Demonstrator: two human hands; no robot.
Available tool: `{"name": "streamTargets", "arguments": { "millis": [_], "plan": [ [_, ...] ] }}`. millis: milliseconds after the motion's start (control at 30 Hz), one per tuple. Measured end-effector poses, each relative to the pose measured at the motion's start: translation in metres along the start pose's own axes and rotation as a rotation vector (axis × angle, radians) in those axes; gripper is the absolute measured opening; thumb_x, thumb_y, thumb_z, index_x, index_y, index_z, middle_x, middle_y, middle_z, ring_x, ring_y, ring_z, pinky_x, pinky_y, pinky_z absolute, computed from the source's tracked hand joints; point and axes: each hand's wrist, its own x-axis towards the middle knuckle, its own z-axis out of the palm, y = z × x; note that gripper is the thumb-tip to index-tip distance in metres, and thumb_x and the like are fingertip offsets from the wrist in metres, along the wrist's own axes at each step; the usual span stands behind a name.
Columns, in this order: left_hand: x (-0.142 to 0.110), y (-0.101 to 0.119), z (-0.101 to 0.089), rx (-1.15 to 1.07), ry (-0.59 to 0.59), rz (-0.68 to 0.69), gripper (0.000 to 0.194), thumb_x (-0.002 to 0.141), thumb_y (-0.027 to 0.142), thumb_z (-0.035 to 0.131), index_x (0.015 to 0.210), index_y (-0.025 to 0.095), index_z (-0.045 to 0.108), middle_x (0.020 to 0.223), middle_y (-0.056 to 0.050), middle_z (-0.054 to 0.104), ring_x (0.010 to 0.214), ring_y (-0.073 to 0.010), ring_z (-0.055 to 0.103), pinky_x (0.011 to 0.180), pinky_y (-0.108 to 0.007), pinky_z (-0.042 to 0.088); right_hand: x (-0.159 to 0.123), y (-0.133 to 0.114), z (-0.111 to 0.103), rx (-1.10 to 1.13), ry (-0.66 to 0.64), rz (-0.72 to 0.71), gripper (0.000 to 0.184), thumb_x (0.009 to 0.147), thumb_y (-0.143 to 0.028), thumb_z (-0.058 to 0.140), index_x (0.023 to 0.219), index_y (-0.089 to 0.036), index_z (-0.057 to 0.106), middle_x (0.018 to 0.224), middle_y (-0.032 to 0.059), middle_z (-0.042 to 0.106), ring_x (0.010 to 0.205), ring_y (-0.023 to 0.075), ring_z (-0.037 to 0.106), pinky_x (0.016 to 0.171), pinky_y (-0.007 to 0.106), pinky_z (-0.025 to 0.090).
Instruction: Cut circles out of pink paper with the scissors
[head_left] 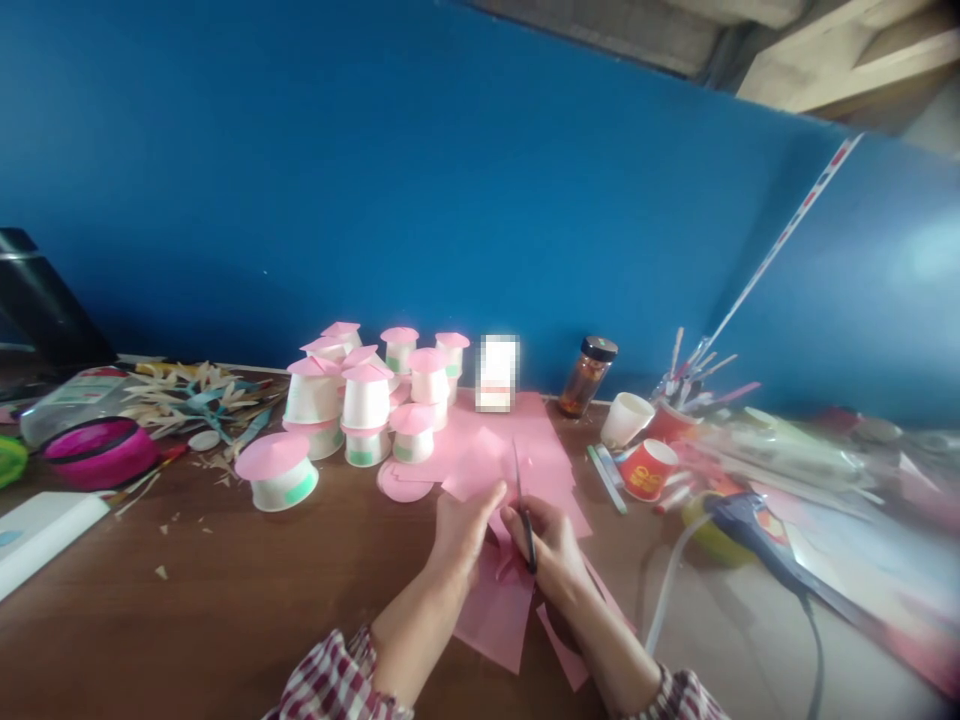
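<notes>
My right hand [551, 540] is closed round the dark handles of a pair of scissors [529, 540], whose blades point away from me. Beside it, my left hand [465, 525] pinches a piece of pink paper [480, 465] close to the blades. Under and between both hands lies more pink paper, with a cut sheet [495, 625] nearest me and a narrow offcut [562, 645] by my right wrist. Larger pink sheets [536, 425] are spread behind the hands. A pink paper disc [405, 482] rests on the table to the left of them.
Several white paper cups with pink cone tops [283, 470] stand at left, some stacked. Wood shavings [202, 395] and a magenta bowl [101, 455] lie farther left. On the right are a brown jar [589, 378], a red cup [649, 470] and a glue gun [772, 545] with its cord.
</notes>
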Motion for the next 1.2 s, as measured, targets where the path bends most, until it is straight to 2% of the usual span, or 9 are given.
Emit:
{"name": "streamTargets", "arguments": {
  "millis": [367,767,1000,1100,1200],
  "plan": [
    [-0.004,0.003,0.0,-0.02,-0.01,0.059,0.02,0.059,0.026,0.073,0.065,0.011,0.061,0.046,-0.003,0.057,0.039,-0.0185,0.056,0.033,-0.026,0.042,-0.003,-0.009,0.001,0.031,-0.003,0.022,0.035,0.069,-0.048,0.071,0.069,-0.016,0.057,0.04,-0.006,0.05,0.028,0.0122,0.049,0.027,0.021,0.039],
    [-0.004,0.008,0.0,-0.009,-0.024,0.047,0.018,0.061,0.023,0.071,0.068,0.008,0.064,0.052,-0.005,0.059,0.044,-0.0183,0.057,0.039,-0.027,0.044,-0.004,-0.01,0.001,-0.022,-0.014,-0.004,0.033,0.073,-0.046,0.067,0.067,-0.016,0.056,0.037,-0.0059,0.05,0.027,0.0123,0.049,0.029,0.02,0.036],
    [-0.003,0.011,-0.001,-0.034,0.012,0.067,0.015,0.057,0.018,0.073,0.064,0.009,0.063,0.053,-0.003,0.06,0.049,-0.0154,0.057,0.047,-0.025,0.046,-0.004,-0.01,-0.003,-0.139,0.015,-0.055,0.034,0.074,-0.047,0.065,0.064,-0.015,0.056,0.041,-0.0045,0.048,0.035,0.0113,0.048,0.033,0.019,0.033],
    [-0.002,0.011,0.0,-0.039,-0.004,0.046,0.016,0.058,0.019,0.073,0.067,0.01,0.064,0.053,-0.004,0.061,0.049,-0.0158,0.057,0.048,-0.027,0.047,-0.003,-0.012,-0.004,-0.169,0.005,-0.062,0.034,0.075,-0.045,0.065,0.061,-0.016,0.054,0.041,-0.0047,0.047,0.037,0.0104,0.046,0.034,0.018,0.03],
    [-0.001,0.011,0.001,-0.03,0.037,0.058,0.018,0.059,0.021,0.074,0.07,0.01,0.065,0.058,-0.005,0.063,0.054,-0.0165,0.06,0.053,-0.027,0.049,-0.003,-0.012,-0.003,-0.184,0.023,-0.069,0.032,0.075,-0.043,0.065,0.061,-0.016,0.055,0.042,-0.0051,0.046,0.038,0.0097,0.044,0.034,0.018,0.029]
  ]
}}
